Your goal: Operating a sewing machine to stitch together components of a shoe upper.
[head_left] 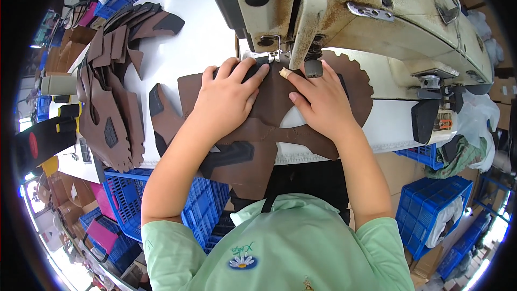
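Brown leather piece (pixel 274 102), cut in an irregular shape with a scalloped edge on its right side, lies flat on the white worktop (pixel 199 48) under the head of a cream sewing machine (pixel 366 11), its lower part hanging over the near edge of the worktop. Both hands press down on it. The left hand (pixel 226 99) lies palm down on the left part of the piece, its fingers (pixel 253 75) stretched out flat and reaching up to the presser foot (pixel 266 54); they grasp nothing, only hold the leather against the worktop. The right hand (pixel 323 99) lies flat on the right part of the piece, fingers spread and likewise closed on nothing, with the forefinger, which wears a pale bandage at its tip (pixel 284 74), pointing to the spot just below the needle area. The two hands sit near each other, with a strip of leather showing between them. To the left on the worktop, well apart from the hands, a pile of similar brown cut pieces (pixel 110 86) fans out toward the edge. Blue plastic crates (pixel 431 205) stand on the floor to the right and beneath the worktop on the left. The person wears a pale green short-sleeved shirt (pixel 280 248).
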Motion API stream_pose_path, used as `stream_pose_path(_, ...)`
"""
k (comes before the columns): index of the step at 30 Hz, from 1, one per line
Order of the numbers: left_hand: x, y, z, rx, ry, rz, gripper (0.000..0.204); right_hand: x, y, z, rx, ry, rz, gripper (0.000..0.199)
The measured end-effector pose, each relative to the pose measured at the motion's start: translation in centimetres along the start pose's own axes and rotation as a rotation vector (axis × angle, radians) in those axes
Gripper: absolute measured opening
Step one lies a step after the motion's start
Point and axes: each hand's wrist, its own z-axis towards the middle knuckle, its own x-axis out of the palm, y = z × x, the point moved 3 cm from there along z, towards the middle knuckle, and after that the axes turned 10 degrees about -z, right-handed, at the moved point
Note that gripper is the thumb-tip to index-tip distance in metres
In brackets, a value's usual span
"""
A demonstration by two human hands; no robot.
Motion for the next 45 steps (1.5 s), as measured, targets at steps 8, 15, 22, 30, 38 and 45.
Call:
stream_pose_path(8, 0.0, 0.1, -0.2, 0.021, -0.033, 0.0, 0.044, -0.2, 0.6, -0.1, 0.012, 0.014, -0.037, 0.033)
stream_pose_path(15, 0.1, 0.3, -0.2, 0.03, -0.059, 0.011, 0.045, -0.2, 0.5, -0.1, 0.001, 0.043, -0.058, 0.036)
stream_pose_path(22, -0.2, 0.2, -0.1, 0.026, -0.039, -0.001, 0.046, -0.4, 0.5, 0.0, 0.006, -0.01, -0.033, 0.036)
stream_pose_path(30, -1.3, 0.7, -0.3, 0.082, 0.09, -0.102, 0.058, -0.5, 1.2, -0.4, 0.038, -0.035, -0.098, 0.031)
stream_pose_path(38, -1.1, -1.1, -0.5, 0.004, 0.11, -0.036, 0.059, -0.1, 0.5, -0.6, 0.056, -0.047, -0.168, 0.031)
stream_pose_path(45, -0.8, -0.7, -0.5, 0.044, 0.177, -0.038, 0.047, -1.0, 1.7, -1.4, 0.12, -0.008, -0.092, 0.044)
